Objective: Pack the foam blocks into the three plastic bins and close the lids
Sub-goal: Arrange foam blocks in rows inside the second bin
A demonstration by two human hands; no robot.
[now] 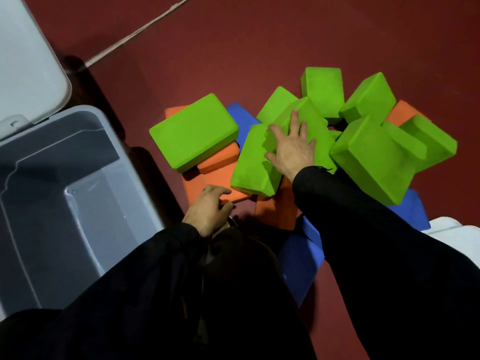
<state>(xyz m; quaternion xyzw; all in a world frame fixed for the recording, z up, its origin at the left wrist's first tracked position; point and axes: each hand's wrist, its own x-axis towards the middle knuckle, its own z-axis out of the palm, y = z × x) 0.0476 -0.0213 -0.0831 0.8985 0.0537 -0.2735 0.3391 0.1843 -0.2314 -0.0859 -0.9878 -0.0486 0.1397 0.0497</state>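
Head-worn view, steeply downward, close

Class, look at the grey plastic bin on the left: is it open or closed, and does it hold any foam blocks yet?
Open and empty: the grey bin shows its bare floor, its lid swung back behind it.

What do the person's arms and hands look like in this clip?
Both arms are covered by long black sleeves, the left sleeve and the right sleeve, reaching to the wrists. The left hand and right hand are bare: no gloves. No rings or watch can be made out.
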